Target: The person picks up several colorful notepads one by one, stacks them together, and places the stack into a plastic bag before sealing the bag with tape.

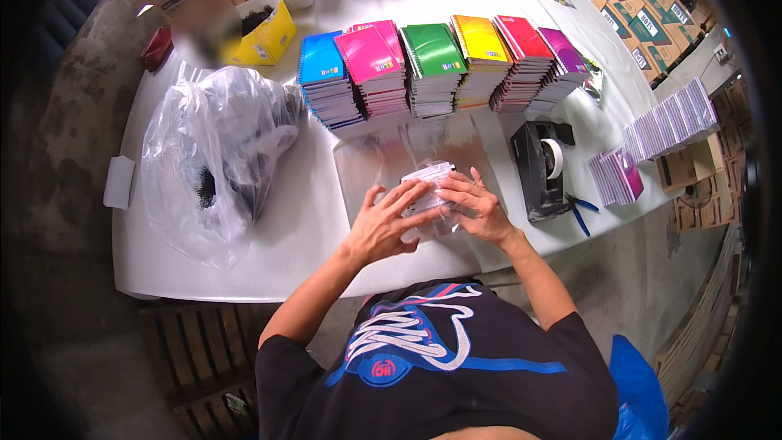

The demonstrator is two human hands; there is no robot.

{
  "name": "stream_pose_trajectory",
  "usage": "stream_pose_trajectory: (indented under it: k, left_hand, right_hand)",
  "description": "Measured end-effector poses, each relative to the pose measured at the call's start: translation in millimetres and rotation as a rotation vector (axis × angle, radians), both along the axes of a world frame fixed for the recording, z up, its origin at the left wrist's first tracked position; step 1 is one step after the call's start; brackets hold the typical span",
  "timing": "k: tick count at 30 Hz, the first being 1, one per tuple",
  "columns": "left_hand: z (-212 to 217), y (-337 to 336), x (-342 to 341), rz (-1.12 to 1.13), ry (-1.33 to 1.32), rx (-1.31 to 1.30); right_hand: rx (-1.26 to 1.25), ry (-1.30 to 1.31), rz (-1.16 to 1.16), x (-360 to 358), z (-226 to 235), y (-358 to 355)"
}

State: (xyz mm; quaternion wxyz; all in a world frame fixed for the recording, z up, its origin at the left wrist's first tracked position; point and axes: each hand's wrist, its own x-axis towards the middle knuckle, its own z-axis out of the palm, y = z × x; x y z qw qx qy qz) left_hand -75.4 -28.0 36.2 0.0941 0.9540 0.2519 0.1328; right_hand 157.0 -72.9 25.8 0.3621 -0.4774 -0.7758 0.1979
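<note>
While the white desk (285, 257) carries notebook stacks (434, 65) in a row, seemingly for easy reach, clear plastic (362, 175) lies nearer the front, where left hand (391, 224) and right hand (481, 210), both with fingers parted, rest on a white bundle (428, 173), apparently steadying it.

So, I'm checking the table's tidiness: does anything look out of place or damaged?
Nothing looks clearly damaged. The crumpled clear plastic bag sprawls untidily on the left, unlike the spiral-bound notebook stacks. The blue-handled pliers lie loose, handles apart, beside the tape dispenser.
</note>
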Motion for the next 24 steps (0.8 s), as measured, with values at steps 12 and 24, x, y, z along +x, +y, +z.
stream_pose_trajectory:
  k: [12,24]
  left_hand:
    - [-2,58,18,0.277,-0.750,-0.822]
    - [25,98,26,0.088,-0.776,-0.923]
  right_hand:
    - [0.250,-0.396,-0.098,-7,-3,2]
    - [0.253,-0.418,-0.151,-7,-4,-2]
